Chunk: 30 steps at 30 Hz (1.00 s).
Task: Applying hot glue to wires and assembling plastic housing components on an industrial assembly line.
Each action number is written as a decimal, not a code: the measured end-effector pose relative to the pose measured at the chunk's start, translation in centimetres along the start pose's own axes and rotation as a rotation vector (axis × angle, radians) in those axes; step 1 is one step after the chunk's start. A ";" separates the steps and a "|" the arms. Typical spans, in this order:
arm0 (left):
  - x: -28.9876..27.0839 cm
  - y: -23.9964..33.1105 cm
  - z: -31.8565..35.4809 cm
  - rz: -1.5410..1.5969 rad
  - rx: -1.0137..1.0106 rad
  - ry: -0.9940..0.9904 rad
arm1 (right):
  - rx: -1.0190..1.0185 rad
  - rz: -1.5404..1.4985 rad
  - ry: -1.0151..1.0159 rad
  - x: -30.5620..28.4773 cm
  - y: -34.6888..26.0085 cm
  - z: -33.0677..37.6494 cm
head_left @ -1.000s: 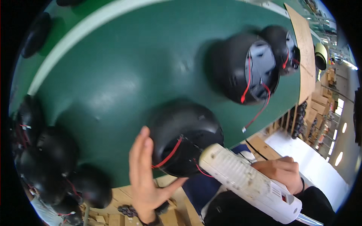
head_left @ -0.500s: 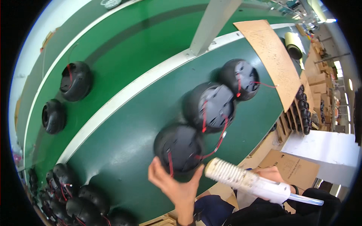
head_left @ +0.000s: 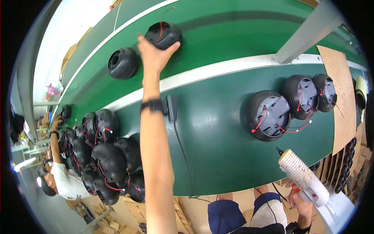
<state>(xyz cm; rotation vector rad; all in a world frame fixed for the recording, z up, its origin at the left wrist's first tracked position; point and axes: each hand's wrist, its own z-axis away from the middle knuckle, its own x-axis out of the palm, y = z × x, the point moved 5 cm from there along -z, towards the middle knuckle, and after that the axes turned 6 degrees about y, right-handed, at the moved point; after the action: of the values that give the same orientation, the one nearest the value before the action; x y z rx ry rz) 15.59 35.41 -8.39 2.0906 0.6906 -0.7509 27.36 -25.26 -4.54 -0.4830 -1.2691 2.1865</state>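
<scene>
the hands are well apart — the left hand (head_left: 153, 55) is clamped on a round black shell (head_left: 170, 36) over the bright green strip (head_left: 230, 41), beyond the far edge of the surface (head_left: 218, 156); the right hand (head_left: 300, 202) wraps a ribbed white tool (head_left: 304, 176) by the near edge. three wired shells (head_left: 269, 117) line up toward the right end.

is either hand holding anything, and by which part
The right hand holds the white glue gun by its handle. The left hand spans the near side of a black shell; whether it grips cannot be told.
</scene>
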 end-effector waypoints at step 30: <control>-14.4 9.1 28.8 0.701 -0.506 -0.378 | -0.344 0.538 -0.477 7.8 -4.6 -3.9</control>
<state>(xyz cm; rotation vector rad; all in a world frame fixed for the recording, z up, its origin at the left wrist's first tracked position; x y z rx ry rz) 4.20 3.93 -8.41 1.5043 -0.0800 -0.4759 24.83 -15.94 -2.67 -0.4935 -1.9775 2.6369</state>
